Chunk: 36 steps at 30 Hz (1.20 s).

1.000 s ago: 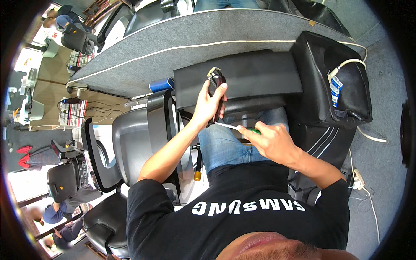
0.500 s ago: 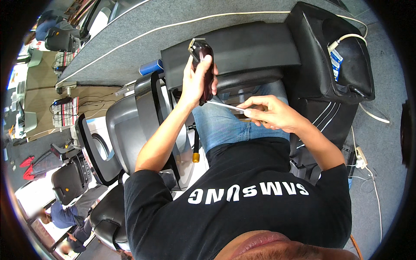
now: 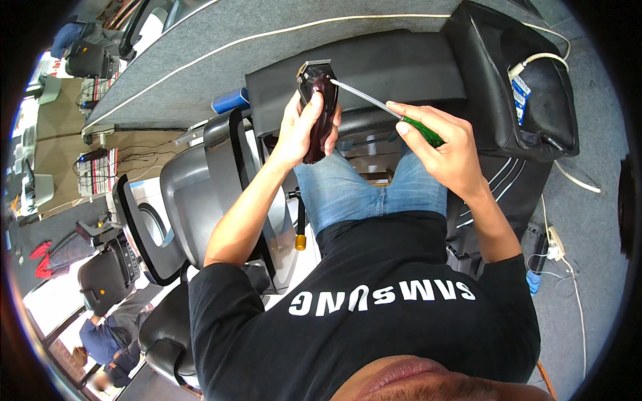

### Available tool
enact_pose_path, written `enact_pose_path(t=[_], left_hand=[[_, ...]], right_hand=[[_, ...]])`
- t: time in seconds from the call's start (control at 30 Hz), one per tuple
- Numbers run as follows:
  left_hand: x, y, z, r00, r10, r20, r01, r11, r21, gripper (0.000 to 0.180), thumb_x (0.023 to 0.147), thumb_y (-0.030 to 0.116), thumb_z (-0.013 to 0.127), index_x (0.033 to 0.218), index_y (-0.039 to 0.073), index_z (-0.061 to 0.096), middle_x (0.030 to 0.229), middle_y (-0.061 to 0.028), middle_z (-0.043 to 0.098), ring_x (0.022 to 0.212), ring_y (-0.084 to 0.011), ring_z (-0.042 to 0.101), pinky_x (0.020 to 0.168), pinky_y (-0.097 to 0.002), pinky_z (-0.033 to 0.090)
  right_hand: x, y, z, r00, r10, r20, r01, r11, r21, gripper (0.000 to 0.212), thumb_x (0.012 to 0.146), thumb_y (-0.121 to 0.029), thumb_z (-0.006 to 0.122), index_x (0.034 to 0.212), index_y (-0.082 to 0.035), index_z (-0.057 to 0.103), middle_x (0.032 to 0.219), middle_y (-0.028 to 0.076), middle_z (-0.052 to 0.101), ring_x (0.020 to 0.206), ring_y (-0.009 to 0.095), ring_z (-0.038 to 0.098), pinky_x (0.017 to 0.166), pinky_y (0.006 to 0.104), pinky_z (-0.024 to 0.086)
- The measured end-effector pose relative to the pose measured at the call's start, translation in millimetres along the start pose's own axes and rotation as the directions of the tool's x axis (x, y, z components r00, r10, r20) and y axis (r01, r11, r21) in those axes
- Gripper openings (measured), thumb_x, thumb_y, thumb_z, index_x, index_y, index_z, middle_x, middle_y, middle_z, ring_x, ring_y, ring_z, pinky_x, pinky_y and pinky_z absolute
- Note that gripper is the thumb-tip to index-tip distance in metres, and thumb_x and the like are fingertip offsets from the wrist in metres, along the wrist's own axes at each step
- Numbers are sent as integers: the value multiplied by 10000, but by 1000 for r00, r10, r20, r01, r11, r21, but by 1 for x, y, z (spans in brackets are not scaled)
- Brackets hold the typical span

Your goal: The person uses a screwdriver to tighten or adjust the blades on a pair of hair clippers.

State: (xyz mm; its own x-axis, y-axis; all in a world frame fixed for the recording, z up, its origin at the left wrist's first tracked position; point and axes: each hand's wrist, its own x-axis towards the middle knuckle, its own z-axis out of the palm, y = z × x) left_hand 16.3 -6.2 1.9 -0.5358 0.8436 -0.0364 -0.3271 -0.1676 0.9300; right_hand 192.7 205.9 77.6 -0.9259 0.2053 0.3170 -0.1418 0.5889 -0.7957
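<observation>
My left hand is wrapped round a dark maroon hair clipper, held upright with its metal blade at the top. In my right hand is a screwdriver with a green handle and a long pale shaft. Its tip meets the right edge of the clipper, just below the blade. My thumb and fingers pinch the screwdriver where the handle joins the shaft. Both hands are above my jeans, in front of the black padded bench.
A black padded bench runs across in front of me, its armrest at right. A blue case lies by its left end. Black salon chairs stand at left. A cable and power strip lie at right. People sit far left.
My right hand has moved up, carrying the screwdriver tip from the clipper's lower end to its side near the blade. The green handle now shows. The clipper has shifted slightly right.
</observation>
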Motion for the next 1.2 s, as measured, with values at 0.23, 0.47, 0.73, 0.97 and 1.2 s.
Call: enact_pose_path(t=[0.23,0.47,0.73,0.97,1.2], left_hand=[[0,-3,2,1000,22,-1,-22,996,-84,428,1109,434,602,1263,65,449,874,-120,633,486,-160,590,422,-295,503],[-2,2,12,994,83,-72,-75,991,113,393,1097,306,652,1332,65,449,841,-76,606,497,-114,557,438,-270,467],[-4,4,13,995,-10,-100,49,921,386,447,1035,328,756,1248,53,476,746,0,579,506,-63,526,453,-248,438],[-3,1,13,998,29,-47,-7,907,420,447,1038,317,752,1262,45,476,745,-5,594,511,-60,536,459,-246,435],[0,-8,6,998,-15,-67,23,992,126,457,1095,250,658,1456,88,431,868,-88,643,504,-135,600,447,-271,491]], right_hand=[[-3,6,2,1000,0,-8,0,1000,9,305,987,-101,756,1283,-27,765,1052,177,793,849,264,769,758,338,588],[-7,9,-3,1000,-7,5,7,997,-77,322,973,-127,770,1289,-61,772,973,139,779,794,257,749,697,343,591],[-21,8,-7,987,-157,35,154,863,-482,365,961,-157,779,1323,-117,763,755,58,638,605,163,643,556,313,533],[-17,14,-19,771,487,411,-637,608,474,313,1129,-254,607,1341,-52,719,725,9,619,520,1,463,462,194,372],[-14,15,-6,740,517,430,-672,541,506,316,1149,-260,565,1306,-25,706,740,-10,596,492,-4,429,423,170,308]])
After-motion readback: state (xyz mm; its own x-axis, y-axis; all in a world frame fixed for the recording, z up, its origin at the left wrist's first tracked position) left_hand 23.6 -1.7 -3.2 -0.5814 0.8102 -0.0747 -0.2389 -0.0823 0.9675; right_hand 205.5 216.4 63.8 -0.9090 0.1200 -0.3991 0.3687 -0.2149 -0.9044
